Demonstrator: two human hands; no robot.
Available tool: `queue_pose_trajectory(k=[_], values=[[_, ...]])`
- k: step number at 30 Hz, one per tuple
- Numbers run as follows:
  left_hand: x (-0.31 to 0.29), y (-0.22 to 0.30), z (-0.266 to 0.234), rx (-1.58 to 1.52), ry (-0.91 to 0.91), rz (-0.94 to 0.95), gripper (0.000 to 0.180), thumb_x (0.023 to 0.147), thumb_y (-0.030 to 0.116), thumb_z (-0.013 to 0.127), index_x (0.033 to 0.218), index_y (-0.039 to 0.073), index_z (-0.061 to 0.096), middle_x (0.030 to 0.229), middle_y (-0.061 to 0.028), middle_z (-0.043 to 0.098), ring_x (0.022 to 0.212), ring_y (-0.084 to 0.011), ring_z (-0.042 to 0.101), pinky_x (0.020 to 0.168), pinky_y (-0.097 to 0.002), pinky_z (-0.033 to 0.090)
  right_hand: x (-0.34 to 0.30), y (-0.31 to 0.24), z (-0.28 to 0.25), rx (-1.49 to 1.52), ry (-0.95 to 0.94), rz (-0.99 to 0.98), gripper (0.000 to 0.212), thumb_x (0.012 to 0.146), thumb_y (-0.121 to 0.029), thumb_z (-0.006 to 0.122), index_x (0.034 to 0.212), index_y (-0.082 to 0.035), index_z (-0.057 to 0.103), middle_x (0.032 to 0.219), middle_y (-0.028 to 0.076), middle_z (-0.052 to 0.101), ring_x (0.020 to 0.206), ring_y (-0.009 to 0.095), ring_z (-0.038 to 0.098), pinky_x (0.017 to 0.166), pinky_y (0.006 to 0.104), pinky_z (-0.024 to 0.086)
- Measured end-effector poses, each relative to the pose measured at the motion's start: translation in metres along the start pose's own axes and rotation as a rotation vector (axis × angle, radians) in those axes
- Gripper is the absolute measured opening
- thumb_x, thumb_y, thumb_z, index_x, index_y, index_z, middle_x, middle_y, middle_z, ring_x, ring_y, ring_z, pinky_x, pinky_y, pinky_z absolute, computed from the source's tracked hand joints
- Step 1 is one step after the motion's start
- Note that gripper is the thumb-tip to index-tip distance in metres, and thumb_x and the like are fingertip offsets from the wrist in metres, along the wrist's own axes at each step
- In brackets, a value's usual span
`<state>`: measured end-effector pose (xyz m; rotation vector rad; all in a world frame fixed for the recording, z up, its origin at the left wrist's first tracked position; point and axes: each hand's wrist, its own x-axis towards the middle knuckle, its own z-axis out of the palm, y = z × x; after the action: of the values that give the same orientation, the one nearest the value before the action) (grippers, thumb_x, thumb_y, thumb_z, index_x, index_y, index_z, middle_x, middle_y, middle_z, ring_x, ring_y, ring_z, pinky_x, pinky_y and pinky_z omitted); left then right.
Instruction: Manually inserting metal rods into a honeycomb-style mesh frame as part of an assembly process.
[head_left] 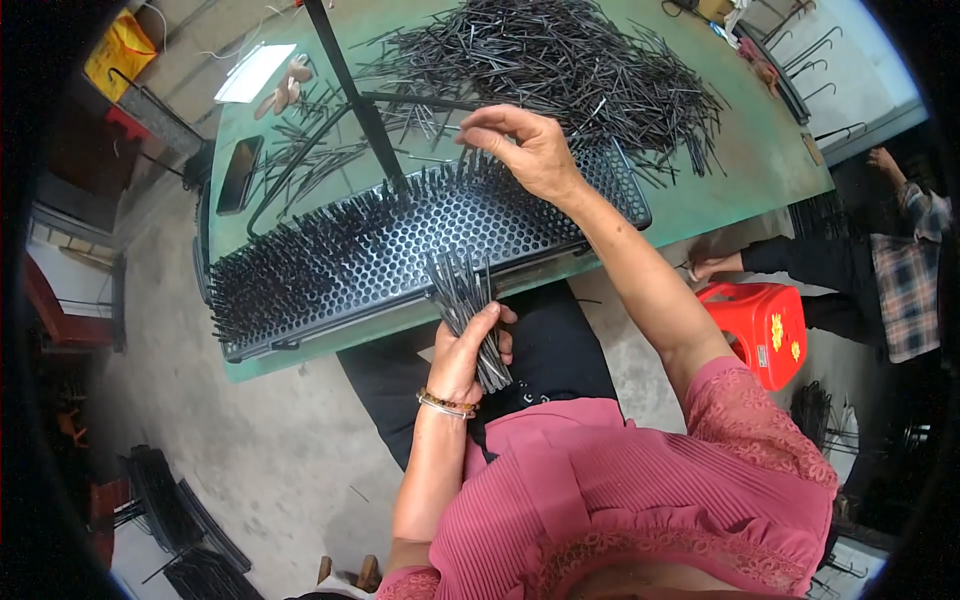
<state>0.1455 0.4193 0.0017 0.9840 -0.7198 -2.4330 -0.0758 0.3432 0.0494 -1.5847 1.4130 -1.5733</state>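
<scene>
The left hand [468, 350] grips a bundle of thin black metal rods [467, 300] near the lap. The right hand [525, 145] pinches one rod over the black board full of holes [400, 240] — just past it lies a big rod pile [560, 65].

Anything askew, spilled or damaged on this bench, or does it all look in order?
Nothing looks damaged or spilled. The black rods lie in a loose, tangled heap on the green table, but none hang over its edge. The perforated tray sits slanted to the table edge. The left hand holds a rod bundle; the right hand hovers above the tray.
</scene>
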Motion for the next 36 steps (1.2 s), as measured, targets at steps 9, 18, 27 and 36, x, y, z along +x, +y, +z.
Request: queue_pose_trajectory(k=[9,18,27,36], values=[[-0.005,0.004,-0.001,0.040,0.015,0.021,0.019,0.086,0.019,0.060,0.090,0.000,0.057,0.077,-0.0075,0.059,0.061,-0.0137,0.057,0.048,-0.0261,0.050,0.007,0.005,-0.007,-0.048,-0.149,-0.063,0.013,0.085,-0.004,0.061,0.097,0.000,0.065,0.093,0.008,0.067,0.090,0.017,0.065,0.081,0.0277,0.052],[-0.005,0.004,-0.002,0.034,0.018,0.032,0.020,0.086,0.019,0.060,0.092,0.000,0.057,0.078,-0.0074,0.060,0.060,-0.0135,0.057,0.048,-0.0263,0.050,0.013,-0.008,-0.004,-0.076,-0.116,-0.111,0.013,0.082,-0.004,0.064,0.095,-0.001,0.066,0.092,0.007,0.067,0.089,0.016,0.065,0.079,0.0266,0.052],[-0.005,0.005,-0.008,0.001,-0.014,0.026,0.024,0.088,0.022,0.056,0.098,0.001,0.052,0.081,-0.0113,0.061,0.056,-0.0148,0.057,0.045,-0.0275,0.050,0.005,0.007,0.001,-0.025,-0.110,-0.148,0.014,0.083,-0.003,0.063,0.097,-0.001,0.065,0.092,0.008,0.067,0.089,0.015,0.064,0.081,0.0264,0.051],[-0.006,0.006,-0.010,0.107,-0.051,-0.019,0.020,0.088,0.018,0.055,0.098,0.001,0.051,0.079,-0.0106,0.061,0.056,-0.0145,0.056,0.044,-0.0275,0.049,0.005,0.015,-0.002,0.048,-0.063,-0.108,0.013,0.084,-0.003,0.062,0.096,-0.001,0.065,0.091,0.008,0.067,0.089,0.016,0.064,0.080,0.0271,0.052]])
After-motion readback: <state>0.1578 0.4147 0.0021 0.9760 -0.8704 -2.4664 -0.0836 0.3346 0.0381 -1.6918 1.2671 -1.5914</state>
